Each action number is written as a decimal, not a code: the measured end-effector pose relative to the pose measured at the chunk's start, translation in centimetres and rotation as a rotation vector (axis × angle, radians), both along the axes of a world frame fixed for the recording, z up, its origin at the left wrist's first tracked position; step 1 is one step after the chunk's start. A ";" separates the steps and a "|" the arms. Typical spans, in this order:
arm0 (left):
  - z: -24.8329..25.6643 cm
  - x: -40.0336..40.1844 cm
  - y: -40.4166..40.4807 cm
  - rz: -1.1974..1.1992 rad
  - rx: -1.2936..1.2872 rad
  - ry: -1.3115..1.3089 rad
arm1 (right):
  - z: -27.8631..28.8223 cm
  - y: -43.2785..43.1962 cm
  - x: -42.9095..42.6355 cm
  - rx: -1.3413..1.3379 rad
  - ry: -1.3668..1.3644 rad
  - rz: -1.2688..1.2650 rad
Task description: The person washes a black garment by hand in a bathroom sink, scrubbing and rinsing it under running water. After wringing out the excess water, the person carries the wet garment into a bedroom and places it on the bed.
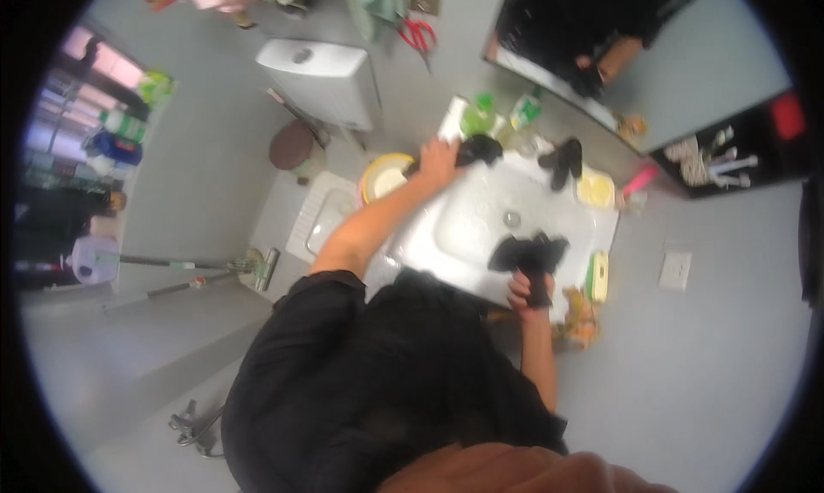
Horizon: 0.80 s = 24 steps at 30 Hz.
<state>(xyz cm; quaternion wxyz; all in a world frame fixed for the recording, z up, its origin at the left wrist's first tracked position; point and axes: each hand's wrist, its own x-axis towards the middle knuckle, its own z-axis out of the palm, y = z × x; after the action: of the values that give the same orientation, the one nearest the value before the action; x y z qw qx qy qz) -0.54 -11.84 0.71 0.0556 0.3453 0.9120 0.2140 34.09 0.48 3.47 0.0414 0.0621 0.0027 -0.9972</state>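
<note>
My right hand (pixel 531 292) is closed around a bunched black cloth (pixel 531 253) above the front right part of a white washbasin (pixel 418 248). The cloth spreads out beyond my fingers, over the bowl. At the basin's left rear corner, my left hand (pixel 440 161) is laid on or against another dark cloth-like item (pixel 479 148). Blur hides whether those fingers grip it. A metal drain (pixel 512 219) shows in the middle of the bowl. On the back rim stands a black object (pixel 563 161), possibly a tap.
Bottles with green parts (pixel 477 116) and a yellow soap dish (pixel 595 190) line the basin's back. A mirror (pixel 702 62) hangs behind. Left are a yellow-rimmed tub (pixel 368 177), a squat toilet (pixel 328 213), a cistern (pixel 322 74) and a mop (pixel 264 269). Red-handled scissors (pixel 418 36) hang on the wall.
</note>
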 end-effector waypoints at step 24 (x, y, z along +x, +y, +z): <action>12.5 32.8 -40.4 0.679 2.313 -0.821 | 3.3 -7.7 -15.9 -0.108 0.044 0.720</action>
<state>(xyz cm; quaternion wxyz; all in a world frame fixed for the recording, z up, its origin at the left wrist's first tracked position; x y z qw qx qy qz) 32.27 -52.29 13.21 -0.0570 -0.1489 0.1524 0.9754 18.15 -7.24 6.76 0.3929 0.0336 -0.0275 -0.9186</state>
